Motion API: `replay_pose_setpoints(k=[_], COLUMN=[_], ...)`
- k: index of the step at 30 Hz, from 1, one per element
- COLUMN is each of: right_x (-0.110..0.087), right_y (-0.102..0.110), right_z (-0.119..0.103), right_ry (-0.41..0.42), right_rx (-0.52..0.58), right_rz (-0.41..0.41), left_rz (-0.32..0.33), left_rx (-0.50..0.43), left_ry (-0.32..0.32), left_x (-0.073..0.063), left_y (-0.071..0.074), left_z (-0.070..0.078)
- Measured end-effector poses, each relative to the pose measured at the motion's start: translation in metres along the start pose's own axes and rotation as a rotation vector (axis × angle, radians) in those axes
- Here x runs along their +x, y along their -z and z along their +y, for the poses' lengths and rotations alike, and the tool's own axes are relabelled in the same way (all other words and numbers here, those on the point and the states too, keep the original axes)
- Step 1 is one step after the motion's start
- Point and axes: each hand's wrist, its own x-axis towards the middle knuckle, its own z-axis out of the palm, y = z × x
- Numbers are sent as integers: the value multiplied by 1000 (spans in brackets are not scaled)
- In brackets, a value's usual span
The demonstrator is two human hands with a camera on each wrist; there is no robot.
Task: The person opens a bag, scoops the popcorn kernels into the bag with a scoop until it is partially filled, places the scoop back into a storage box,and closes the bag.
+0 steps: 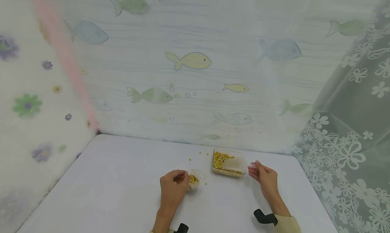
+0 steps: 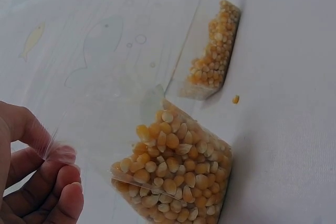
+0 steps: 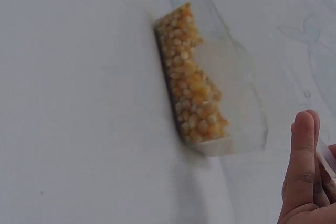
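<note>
Between thumb and fingers, my left hand pinches the upper edge of a clear plastic bag. Corn kernels fill the lower part of the bag, which rests on the table. To its right stands a clear rectangular container, with corn heaped toward its left side and a bare patch of floor at the right. My right hand is in the air just right of the container, apart from it. Its fingers hold a small pale, thin-edged object, mostly hidden, whose kind I cannot tell.
Loose kernels lie on the white table, one between bag and container and several behind the bag. A fish-patterned curtain hangs along the back edge. Flower-patterned sheets stand at the left and right sides.
</note>
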Motion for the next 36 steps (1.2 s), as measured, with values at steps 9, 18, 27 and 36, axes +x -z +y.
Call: replay_pose_setpoints(k=[9, 18, 27, 36], right_x=[12, 10, -18, -55], right_y=[4, 27, -1, -76], right_z=[12, 7, -14, 10], right_ry=[-21, 98, 562, 417], right_rx=[-39, -325, -390, -356], right_rz=[-3, 87, 181, -537], left_rz=[0, 4, -23, -68], left_rx=[-12, -2, -20, -41], left_ry=[-6, -21, -10, 12], left_x=[-1, -1, 1, 2], left_y=[-1, -2, 3, 4], left_z=[1, -1, -2, -4])
